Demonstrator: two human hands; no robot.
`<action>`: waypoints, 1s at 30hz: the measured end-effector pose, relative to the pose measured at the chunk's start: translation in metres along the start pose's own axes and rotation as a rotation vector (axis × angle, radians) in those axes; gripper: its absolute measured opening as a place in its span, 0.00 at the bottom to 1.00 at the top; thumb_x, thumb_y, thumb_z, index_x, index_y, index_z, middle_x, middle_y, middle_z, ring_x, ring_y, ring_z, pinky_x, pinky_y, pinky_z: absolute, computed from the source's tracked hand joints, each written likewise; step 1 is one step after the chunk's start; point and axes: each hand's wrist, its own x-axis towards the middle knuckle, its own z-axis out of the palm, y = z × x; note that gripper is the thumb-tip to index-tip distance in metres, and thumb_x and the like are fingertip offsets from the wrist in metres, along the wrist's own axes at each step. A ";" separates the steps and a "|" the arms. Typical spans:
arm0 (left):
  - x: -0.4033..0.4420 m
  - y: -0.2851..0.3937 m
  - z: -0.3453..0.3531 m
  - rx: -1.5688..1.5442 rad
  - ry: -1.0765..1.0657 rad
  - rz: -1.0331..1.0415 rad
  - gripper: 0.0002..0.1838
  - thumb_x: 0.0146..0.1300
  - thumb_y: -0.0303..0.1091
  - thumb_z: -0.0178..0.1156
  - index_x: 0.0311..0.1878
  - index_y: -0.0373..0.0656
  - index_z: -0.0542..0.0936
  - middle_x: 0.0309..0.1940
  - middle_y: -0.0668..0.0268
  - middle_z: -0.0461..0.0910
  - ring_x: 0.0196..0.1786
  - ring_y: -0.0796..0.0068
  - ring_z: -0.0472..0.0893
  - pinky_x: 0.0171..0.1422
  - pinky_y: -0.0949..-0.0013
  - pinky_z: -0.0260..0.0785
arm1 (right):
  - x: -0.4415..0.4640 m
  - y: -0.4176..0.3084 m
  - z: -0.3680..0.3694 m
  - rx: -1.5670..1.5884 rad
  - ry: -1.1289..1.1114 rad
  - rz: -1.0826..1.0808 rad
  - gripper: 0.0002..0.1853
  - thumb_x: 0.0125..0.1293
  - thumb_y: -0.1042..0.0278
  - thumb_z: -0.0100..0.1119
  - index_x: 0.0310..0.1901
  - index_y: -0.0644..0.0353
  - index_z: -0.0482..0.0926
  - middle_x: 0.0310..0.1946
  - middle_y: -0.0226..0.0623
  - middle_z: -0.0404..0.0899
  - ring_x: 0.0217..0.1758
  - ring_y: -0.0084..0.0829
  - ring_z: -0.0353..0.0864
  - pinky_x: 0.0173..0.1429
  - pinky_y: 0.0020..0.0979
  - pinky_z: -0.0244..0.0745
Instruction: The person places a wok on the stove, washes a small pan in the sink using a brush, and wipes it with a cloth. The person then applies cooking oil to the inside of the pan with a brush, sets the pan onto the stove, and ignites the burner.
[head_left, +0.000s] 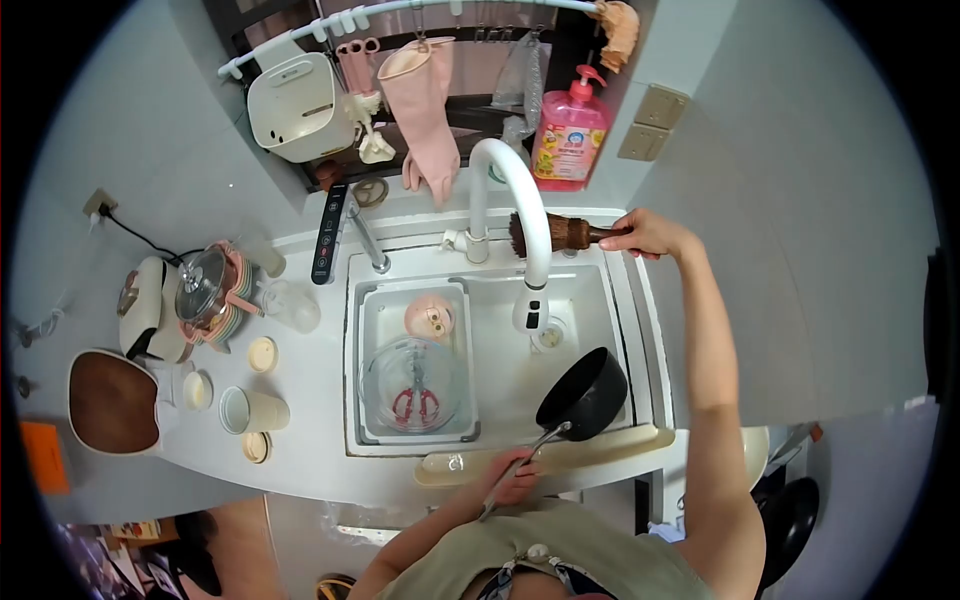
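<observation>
My left hand (514, 477) is closed round the metal handle of a black pot (590, 395), which is tilted in the right part of the white sink (495, 390). Behind the sink, my right hand (648, 235) grips the thin end of a brown wooden brush (570, 233). The brush's dark bristles are beside the white faucet (538, 230), whose spray head hangs over the basin. In the left tray of the sink are a clear glass bowl (385, 375), red-handled scissors (415, 403) and a pink dish (428, 315).
A pink soap bottle (570, 145) stands behind the faucet. Pink gloves (420, 100) and a white basket (295, 105) hang from a rail (400, 12). A lidded glass pot (205, 285), cups and a beige container (262, 410) are on the left counter.
</observation>
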 end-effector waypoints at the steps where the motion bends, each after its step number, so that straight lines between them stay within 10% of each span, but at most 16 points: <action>1: -0.003 0.000 0.003 0.008 0.016 -0.012 0.22 0.65 0.49 0.42 0.20 0.45 0.63 0.07 0.69 0.59 0.05 0.77 0.57 0.05 0.74 0.49 | -0.001 0.009 0.007 0.076 -0.059 0.064 0.25 0.50 0.40 0.63 0.27 0.58 0.79 0.13 0.28 0.68 0.11 0.18 0.62 0.14 0.23 0.54; 3: -0.009 -0.003 0.007 0.019 0.039 -0.026 0.21 0.65 0.49 0.42 0.20 0.45 0.62 0.07 0.69 0.59 0.05 0.77 0.57 0.05 0.74 0.50 | 0.005 0.040 0.043 0.219 -0.187 0.185 0.25 0.49 0.40 0.64 0.28 0.58 0.80 0.15 0.30 0.72 0.14 0.21 0.67 0.16 0.25 0.60; 7: -0.022 -0.007 0.006 0.082 0.068 0.002 0.21 0.65 0.50 0.42 0.21 0.45 0.62 0.07 0.69 0.58 0.05 0.78 0.57 0.05 0.74 0.49 | 0.039 0.121 0.162 -1.023 -0.095 0.271 0.28 0.44 0.36 0.63 0.26 0.60 0.81 0.23 0.39 0.80 0.27 0.33 0.79 0.29 0.32 0.72; 13: -0.030 -0.006 0.005 0.110 0.116 0.020 0.21 0.65 0.50 0.42 0.21 0.46 0.63 0.07 0.71 0.57 0.06 0.79 0.57 0.06 0.73 0.49 | -0.001 0.081 0.103 0.229 -0.106 0.256 0.27 0.48 0.37 0.61 0.28 0.59 0.80 0.14 0.32 0.71 0.15 0.26 0.70 0.19 0.27 0.66; 14: -0.030 -0.009 0.001 0.128 0.055 -0.008 0.21 0.65 0.51 0.41 0.21 0.47 0.63 0.08 0.71 0.56 0.07 0.78 0.56 0.07 0.73 0.48 | 0.004 0.094 0.120 0.081 -0.063 0.300 0.29 0.47 0.35 0.61 0.30 0.59 0.81 0.16 0.33 0.74 0.17 0.28 0.73 0.23 0.29 0.70; 15: -0.028 -0.006 0.000 0.161 -0.012 -0.033 0.20 0.64 0.51 0.41 0.22 0.47 0.63 0.09 0.71 0.56 0.08 0.78 0.56 0.08 0.73 0.47 | 0.014 0.115 0.141 -0.732 0.120 0.133 0.30 0.47 0.34 0.60 0.31 0.60 0.81 0.18 0.34 0.77 0.20 0.31 0.77 0.28 0.31 0.73; 17: -0.038 0.001 0.002 0.234 -0.087 -0.058 0.20 0.64 0.52 0.40 0.22 0.48 0.63 0.10 0.72 0.56 0.09 0.77 0.56 0.09 0.72 0.47 | 0.007 0.123 0.150 -0.830 0.138 0.139 0.31 0.47 0.34 0.58 0.31 0.61 0.81 0.20 0.35 0.79 0.22 0.32 0.79 0.33 0.32 0.75; 21: -0.036 -0.004 0.001 0.274 -0.037 0.010 0.20 0.64 0.51 0.40 0.23 0.48 0.63 0.10 0.72 0.56 0.09 0.77 0.57 0.10 0.72 0.49 | -0.020 0.092 0.124 0.247 0.028 0.293 0.29 0.48 0.35 0.61 0.21 0.60 0.78 0.13 0.33 0.72 0.14 0.26 0.72 0.20 0.29 0.67; 23: -0.037 -0.003 0.013 0.242 0.092 0.032 0.19 0.64 0.51 0.40 0.23 0.48 0.63 0.11 0.71 0.57 0.10 0.77 0.57 0.10 0.72 0.49 | -0.020 0.112 0.151 -0.729 0.161 0.193 0.28 0.50 0.39 0.62 0.20 0.62 0.77 0.11 0.33 0.70 0.13 0.27 0.69 0.19 0.31 0.66; 26: -0.041 0.000 0.019 0.249 0.001 0.032 0.18 0.64 0.49 0.40 0.23 0.48 0.62 0.11 0.72 0.58 0.10 0.79 0.57 0.10 0.74 0.49 | -0.030 0.115 0.149 0.186 0.029 0.385 0.28 0.52 0.39 0.61 0.21 0.63 0.78 0.13 0.34 0.70 0.14 0.27 0.70 0.19 0.31 0.65; 30: -0.046 -0.004 0.031 0.296 0.072 0.036 0.17 0.65 0.47 0.40 0.23 0.49 0.62 0.11 0.73 0.57 0.09 0.80 0.56 0.10 0.74 0.50 | -0.025 0.137 0.143 -0.333 0.068 0.366 0.33 0.54 0.33 0.54 0.19 0.64 0.75 0.16 0.41 0.75 0.16 0.31 0.74 0.21 0.33 0.69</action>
